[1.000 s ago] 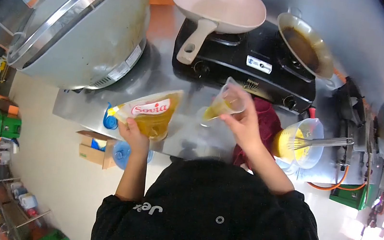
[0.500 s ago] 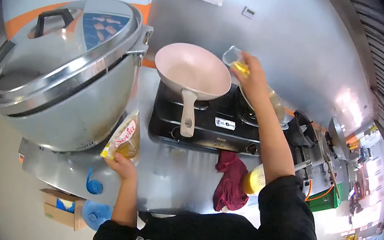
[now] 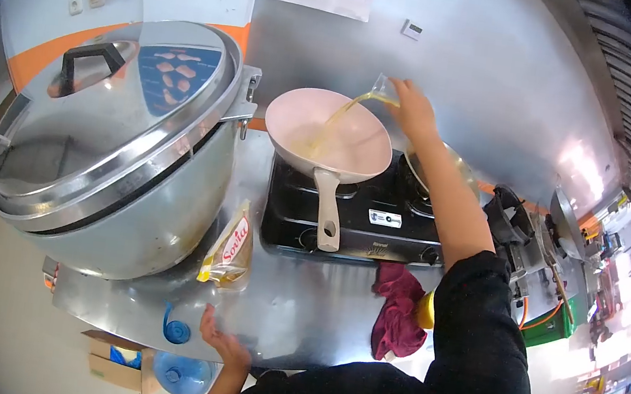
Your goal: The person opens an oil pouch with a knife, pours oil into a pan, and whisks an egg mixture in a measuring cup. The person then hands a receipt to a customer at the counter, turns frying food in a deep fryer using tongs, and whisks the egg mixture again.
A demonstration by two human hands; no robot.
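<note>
Above the far right side of a pink frying pan (image 3: 362, 143), my right hand (image 3: 414, 112) grips a small clear cup (image 3: 382, 88) tipped to the left. Yellow oil (image 3: 340, 113) streams from it into the pan, which sits on the left burner of a black gas stove (image 3: 366, 239). My left hand (image 3: 224, 339) hangs over the counter's front edge with its fingers apart and nothing in it. Just beyond it, an oil pouch (image 3: 233, 250) labelled Sovia stands leaning on the counter (image 3: 301, 307), near a large metal pot.
The large lidded pot (image 3: 120, 227) takes up the left. A second pan (image 3: 447, 166) is on the right burner, partly behind my forearm. A maroon cloth (image 3: 398, 312) lies before the stove beside a yellow container (image 3: 426, 310). A blue coiled strap (image 3: 176, 330) rests at the front left.
My left hand has let go of the oil pouch and drawn back toward me. My right hand has tipped the cup, and oil now runs into the pan.
</note>
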